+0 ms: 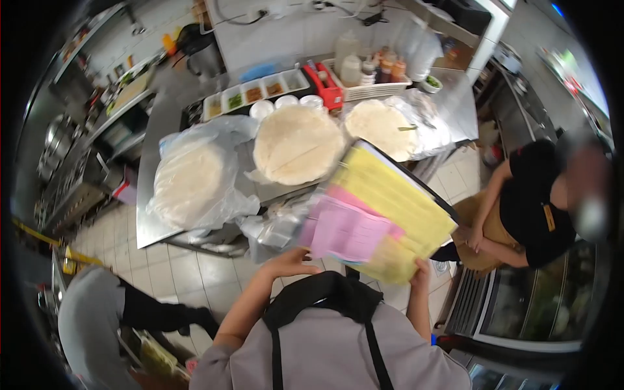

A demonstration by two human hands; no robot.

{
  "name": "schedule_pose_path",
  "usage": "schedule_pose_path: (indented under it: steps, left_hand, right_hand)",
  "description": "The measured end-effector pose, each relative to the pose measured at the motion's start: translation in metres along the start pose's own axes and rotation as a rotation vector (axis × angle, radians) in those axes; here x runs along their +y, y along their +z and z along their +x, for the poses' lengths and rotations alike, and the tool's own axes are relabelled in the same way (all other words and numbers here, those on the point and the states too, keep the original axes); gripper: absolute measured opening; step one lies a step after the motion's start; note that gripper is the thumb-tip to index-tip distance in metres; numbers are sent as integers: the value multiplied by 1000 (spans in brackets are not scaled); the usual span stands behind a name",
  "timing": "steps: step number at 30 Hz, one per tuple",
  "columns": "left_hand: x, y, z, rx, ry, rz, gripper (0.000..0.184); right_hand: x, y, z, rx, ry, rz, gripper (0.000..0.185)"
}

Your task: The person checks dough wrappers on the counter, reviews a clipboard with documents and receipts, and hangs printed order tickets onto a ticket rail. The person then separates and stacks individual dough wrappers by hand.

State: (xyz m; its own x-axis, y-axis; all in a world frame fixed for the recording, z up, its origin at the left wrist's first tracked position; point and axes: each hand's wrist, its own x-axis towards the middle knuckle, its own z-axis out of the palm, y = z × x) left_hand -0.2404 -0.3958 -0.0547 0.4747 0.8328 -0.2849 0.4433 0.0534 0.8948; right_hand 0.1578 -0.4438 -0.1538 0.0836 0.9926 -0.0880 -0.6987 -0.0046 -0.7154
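Note:
A dark clipboard (pixel 444 205) with yellow sheets (pixel 390 188) and pink slips (pixel 354 229) on it is held tilted in front of my body. My right hand (pixel 421 272) grips its lower right corner, the fingers partly hidden by the paper. Close to the lower left corner, my left hand (pixel 291 262) has thumb and fingers apart, and I cannot tell whether a fingertip touches the slips. The papers' left edge is blurred. Beyond the clipboard, a round flatbread (pixel 299 146) lies on the steel table (pixel 151 211), with another flatbread (pixel 380 129) to its right.
Plastic bags (pixel 195 175) with flatbread lie on the table's left. Behind are topping trays (pixel 253 94), a red holder (pixel 328 91) and a basket of bottles (pixel 374 88). One person (pixel 533 208) stands at right, another (pixel 94 318) bends at lower left.

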Motion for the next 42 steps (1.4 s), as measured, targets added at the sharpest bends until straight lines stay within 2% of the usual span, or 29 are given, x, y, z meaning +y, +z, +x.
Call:
schedule_pose_path:
  steps: [2,4,6,9,12,13,16,19,22,23,26,27,29,30,33,35,42]
  left_hand:
    - [-16,8,2,263,18,-299,47]
    - [-15,8,5,579,310,-1427,44]
    - [-11,-16,-5,747,442,-1356,42]
    - [-21,-58,-33,821,506,-1267,42]
    - [-31,-81,-60,950,530,-1138,41]
    - [-36,-85,-67,952,540,-1115,41]
    - [-30,-102,-76,910,495,-1097,42]
    - [-16,-108,-83,806,448,-1086,44]
    - [-11,-108,-73,772,400,-1080,43]
    - [-12,-110,-67,778,385,-1080,42]
    - [-9,-110,-58,854,340,-1034,38]
    - [-10,-109,-56,894,328,-1033,35]
    - [-12,-110,-54,962,301,-1022,29]
    - [-8,-111,-55,984,353,-1022,28]
    - [-1,-112,-61,1019,446,-997,27]
    - [-16,-115,-68,1037,428,-943,28]
    - [-29,-45,-64,914,283,-1040,27]
  right_hand:
    - [18,66,17,-142,125,14,54]
    - [42,106,29,-302,202,-95,46]
    - [55,141,30,-425,227,-341,43]
    - [42,162,38,-644,343,-365,38]
    - [11,204,36,-857,557,-894,37]
    - [14,209,31,-867,484,-888,38]
    - [7,229,36,-863,443,-1293,34]
    - [20,232,41,-351,141,-1198,40]
    - [39,242,39,-465,-75,-1169,38]
    - [52,236,41,-375,-121,-1106,37]
    - [50,236,46,-409,-38,-954,35]
    - [54,223,55,-556,99,-1015,30]
    - [62,222,53,-575,270,-674,27]
    - [64,221,51,-570,343,-502,26]
    - [74,222,42,-514,318,-448,27]
    - [86,218,38,-481,353,-389,29]
    - [81,218,50,-412,157,-362,28]
